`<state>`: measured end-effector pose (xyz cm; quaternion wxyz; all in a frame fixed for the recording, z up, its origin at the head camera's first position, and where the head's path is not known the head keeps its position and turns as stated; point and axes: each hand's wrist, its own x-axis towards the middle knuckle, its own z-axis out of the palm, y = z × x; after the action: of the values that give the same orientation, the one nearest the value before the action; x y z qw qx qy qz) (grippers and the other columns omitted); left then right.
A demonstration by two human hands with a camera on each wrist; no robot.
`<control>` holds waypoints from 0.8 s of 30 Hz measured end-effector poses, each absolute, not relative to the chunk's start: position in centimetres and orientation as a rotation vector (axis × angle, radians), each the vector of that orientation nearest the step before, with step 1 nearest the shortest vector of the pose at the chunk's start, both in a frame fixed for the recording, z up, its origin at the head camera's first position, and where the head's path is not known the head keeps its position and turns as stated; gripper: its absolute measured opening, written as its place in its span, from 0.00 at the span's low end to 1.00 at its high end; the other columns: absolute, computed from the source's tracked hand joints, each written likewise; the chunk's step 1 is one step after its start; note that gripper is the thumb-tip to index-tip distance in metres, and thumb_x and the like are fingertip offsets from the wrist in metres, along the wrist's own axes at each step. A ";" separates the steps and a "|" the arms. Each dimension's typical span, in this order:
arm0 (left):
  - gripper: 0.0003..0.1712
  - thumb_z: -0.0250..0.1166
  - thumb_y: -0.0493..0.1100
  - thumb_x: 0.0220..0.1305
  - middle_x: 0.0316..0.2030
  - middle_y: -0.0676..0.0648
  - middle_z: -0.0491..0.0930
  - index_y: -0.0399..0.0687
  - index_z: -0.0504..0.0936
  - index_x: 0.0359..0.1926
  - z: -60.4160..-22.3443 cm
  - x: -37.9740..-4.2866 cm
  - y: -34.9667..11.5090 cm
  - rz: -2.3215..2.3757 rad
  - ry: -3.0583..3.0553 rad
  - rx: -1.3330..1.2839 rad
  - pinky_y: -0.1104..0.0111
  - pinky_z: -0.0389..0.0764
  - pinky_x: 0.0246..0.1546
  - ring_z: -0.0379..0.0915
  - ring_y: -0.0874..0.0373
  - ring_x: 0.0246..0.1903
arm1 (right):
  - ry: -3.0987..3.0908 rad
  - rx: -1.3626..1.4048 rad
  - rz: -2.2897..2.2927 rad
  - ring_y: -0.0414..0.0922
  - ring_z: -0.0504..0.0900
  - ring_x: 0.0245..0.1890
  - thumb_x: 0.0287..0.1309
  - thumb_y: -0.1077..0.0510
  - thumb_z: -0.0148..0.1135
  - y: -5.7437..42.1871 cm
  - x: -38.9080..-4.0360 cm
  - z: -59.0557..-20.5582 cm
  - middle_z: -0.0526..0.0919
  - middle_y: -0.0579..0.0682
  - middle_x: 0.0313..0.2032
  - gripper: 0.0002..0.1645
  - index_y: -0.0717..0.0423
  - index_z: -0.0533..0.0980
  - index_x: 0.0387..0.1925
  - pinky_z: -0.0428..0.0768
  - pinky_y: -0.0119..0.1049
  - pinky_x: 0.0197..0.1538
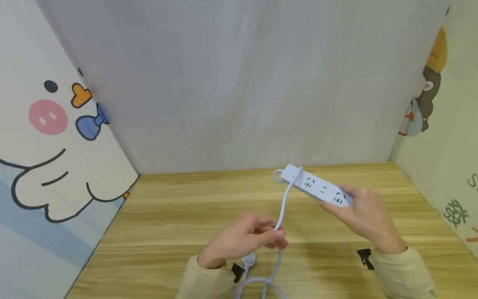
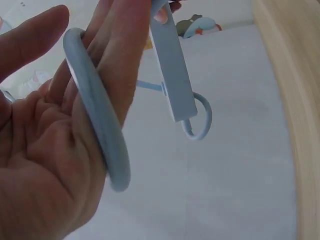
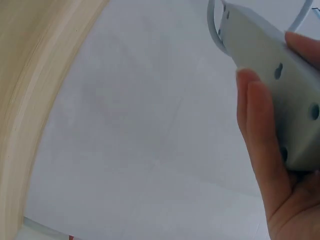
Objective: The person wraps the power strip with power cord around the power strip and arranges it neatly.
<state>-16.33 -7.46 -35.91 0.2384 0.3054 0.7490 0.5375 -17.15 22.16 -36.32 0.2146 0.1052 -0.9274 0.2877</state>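
A white power strip (image 1: 317, 187) is held at a slant above the table. My right hand (image 1: 367, 214) grips its near end, thumb on one side and fingers on the other; the right wrist view shows the strip's underside (image 3: 295, 100). The white power cord (image 1: 284, 203) leaves the far end in a small loop, crosses over the strip's top and runs down to my left hand (image 1: 246, 234). Loosely bent fingers hold the cord between them and the thumb. In the left wrist view the cord (image 2: 95, 105) lies across the palm, with the thumb standing apart.
On the wooden table (image 1: 168, 220) below the left hand lies the cord's plug (image 1: 249, 259), with loose cord coils (image 1: 257, 280) at the front edge. A plain pale curtain (image 1: 239, 83) hangs behind, and printed cloth panels (image 1: 48, 166) stand at both sides.
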 end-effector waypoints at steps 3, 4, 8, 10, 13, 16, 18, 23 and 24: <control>0.09 0.59 0.45 0.76 0.41 0.45 0.90 0.46 0.83 0.44 -35.8 -16.3 -7.8 1.438 2.075 0.919 0.72 0.80 0.55 0.85 0.63 0.45 | -2.475 0.298 0.757 0.43 0.77 0.19 0.44 0.52 0.81 22.1 -17.3 -36.6 0.87 0.61 0.26 0.27 0.69 0.84 0.39 0.69 0.30 0.20; 0.09 0.59 0.45 0.76 0.41 0.44 0.89 0.46 0.82 0.45 -35.8 -16.4 -7.9 1.444 2.064 0.932 0.72 0.79 0.56 0.85 0.64 0.45 | -2.452 0.296 0.751 0.42 0.76 0.18 0.43 0.52 0.81 22.1 -17.4 -36.7 0.86 0.61 0.25 0.27 0.69 0.84 0.39 0.68 0.29 0.19; 0.12 0.57 0.41 0.77 0.40 0.32 0.86 0.34 0.77 0.50 -35.6 -16.5 -8.0 1.564 1.855 0.930 0.64 0.83 0.55 0.87 0.61 0.42 | -2.378 0.284 0.731 0.40 0.73 0.16 0.39 0.53 0.82 22.3 -17.5 -37.0 0.85 0.59 0.22 0.26 0.68 0.85 0.38 0.65 0.29 0.18; 0.14 0.55 0.39 0.78 0.40 0.25 0.84 0.27 0.74 0.51 -35.6 -16.5 -8.1 1.612 1.731 0.935 0.59 0.85 0.54 0.88 0.58 0.40 | -2.347 0.267 0.732 0.40 0.72 0.15 0.39 0.53 0.82 22.4 -17.7 -37.1 0.85 0.59 0.21 0.26 0.67 0.85 0.38 0.65 0.29 0.18; 0.14 0.53 0.38 0.79 0.38 0.21 0.82 0.26 0.74 0.51 -35.4 -16.1 -8.3 1.592 1.622 0.992 0.57 0.85 0.53 0.89 0.56 0.40 | -2.299 0.217 0.722 0.43 0.73 0.14 0.39 0.52 0.81 23.1 -18.2 -37.3 0.85 0.62 0.21 0.27 0.70 0.85 0.36 0.64 0.28 0.17; 0.14 0.52 0.39 0.79 0.35 0.21 0.83 0.28 0.76 0.48 -35.2 -15.8 -8.5 1.556 1.552 1.078 0.56 0.86 0.51 0.89 0.49 0.39 | -2.298 0.074 0.759 0.46 0.75 0.15 0.43 0.50 0.80 24.5 -18.7 -37.3 0.85 0.68 0.24 0.30 0.73 0.84 0.37 0.65 0.28 0.15; 0.16 0.51 0.40 0.80 0.31 0.22 0.82 0.28 0.76 0.47 -35.2 -15.7 -8.4 1.559 1.534 1.126 0.58 0.87 0.46 0.89 0.49 0.36 | -2.325 -0.044 0.818 0.45 0.75 0.17 0.47 0.48 0.79 25.6 -18.7 -37.2 0.85 0.71 0.28 0.32 0.74 0.83 0.41 0.66 0.29 0.15; 0.23 0.43 0.42 0.83 0.24 0.19 0.76 0.23 0.75 0.50 -35.5 -16.1 -8.4 1.625 1.469 1.147 0.58 0.87 0.33 0.87 0.48 0.26 | -2.331 -0.207 1.013 0.30 0.76 0.16 0.53 0.45 0.77 27.0 -18.3 -36.6 0.89 0.58 0.28 0.33 0.70 0.83 0.47 0.71 0.30 0.15; 0.24 0.42 0.42 0.83 0.23 0.19 0.75 0.23 0.75 0.51 -35.6 -16.2 -8.4 1.626 1.452 1.152 0.57 0.87 0.33 0.86 0.46 0.26 | -2.311 -0.221 1.053 0.26 0.76 0.16 0.53 0.45 0.78 27.0 -18.3 -36.6 0.89 0.49 0.25 0.32 0.69 0.84 0.48 0.70 0.29 0.15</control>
<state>-16.19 -8.42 -35.55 0.3319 0.4407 0.5555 0.6221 -18.35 27.02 -36.57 0.2917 -0.0830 -0.8672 0.3950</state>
